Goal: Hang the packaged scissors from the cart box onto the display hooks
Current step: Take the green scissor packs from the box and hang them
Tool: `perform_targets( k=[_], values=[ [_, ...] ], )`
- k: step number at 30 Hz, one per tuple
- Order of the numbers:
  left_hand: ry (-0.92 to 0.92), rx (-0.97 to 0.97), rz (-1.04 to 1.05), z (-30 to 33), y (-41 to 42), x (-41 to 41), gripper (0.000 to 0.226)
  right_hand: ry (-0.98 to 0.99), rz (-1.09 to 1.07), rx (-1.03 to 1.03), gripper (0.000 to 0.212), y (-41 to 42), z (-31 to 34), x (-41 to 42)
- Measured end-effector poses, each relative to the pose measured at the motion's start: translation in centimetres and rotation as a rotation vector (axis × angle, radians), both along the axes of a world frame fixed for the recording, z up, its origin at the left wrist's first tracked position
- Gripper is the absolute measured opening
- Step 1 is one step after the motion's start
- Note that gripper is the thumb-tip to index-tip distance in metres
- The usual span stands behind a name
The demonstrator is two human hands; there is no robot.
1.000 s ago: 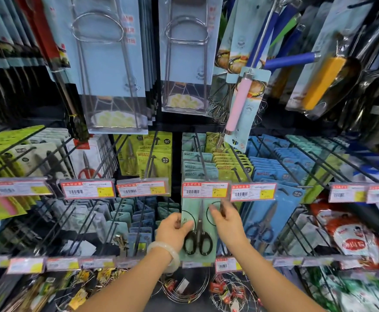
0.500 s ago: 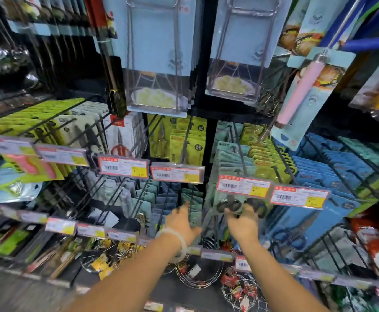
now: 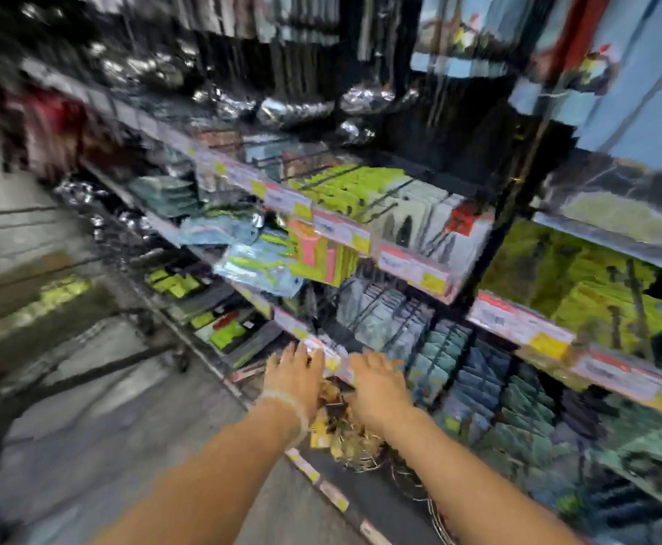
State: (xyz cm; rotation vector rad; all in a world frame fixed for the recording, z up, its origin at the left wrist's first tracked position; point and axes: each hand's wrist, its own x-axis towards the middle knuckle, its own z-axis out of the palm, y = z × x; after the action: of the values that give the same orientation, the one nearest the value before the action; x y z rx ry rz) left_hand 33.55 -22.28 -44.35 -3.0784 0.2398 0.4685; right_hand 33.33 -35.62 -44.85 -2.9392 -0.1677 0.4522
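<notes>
Below blurred hooks (packets hanging), both hands.

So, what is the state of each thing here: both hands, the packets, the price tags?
Left hand: fingers stretched toward the price rail, holding nothing visible.
Right hand: palm down by the rail; grip too blurred to tell.
Green packets: hanging on hooks.
Grey-blue packets: hanging in rows.
Price tags: fixed along the rail front.
</notes>
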Motion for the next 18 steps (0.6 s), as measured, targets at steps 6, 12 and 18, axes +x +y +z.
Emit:
perform_targets(
  k=[6,12,18],
  values=[
    [-0.002,0.009,0.260,2.2,15.8,2.2,0.078,-0.059,0.283,0.003,0.069,16.1,1.6,6.1],
    [-0.036,0.051,0.489,3.5,30.2,1.6,0.077,-0.100,0.486,0.045,0.062,30.3,3.1,9.3],
    [-0.039,0.052,0.701,3.0,40.6,0.3,0.074,-0.070,0.638,0.047,0.061,41.3,2.8,10.1]
  ],
)
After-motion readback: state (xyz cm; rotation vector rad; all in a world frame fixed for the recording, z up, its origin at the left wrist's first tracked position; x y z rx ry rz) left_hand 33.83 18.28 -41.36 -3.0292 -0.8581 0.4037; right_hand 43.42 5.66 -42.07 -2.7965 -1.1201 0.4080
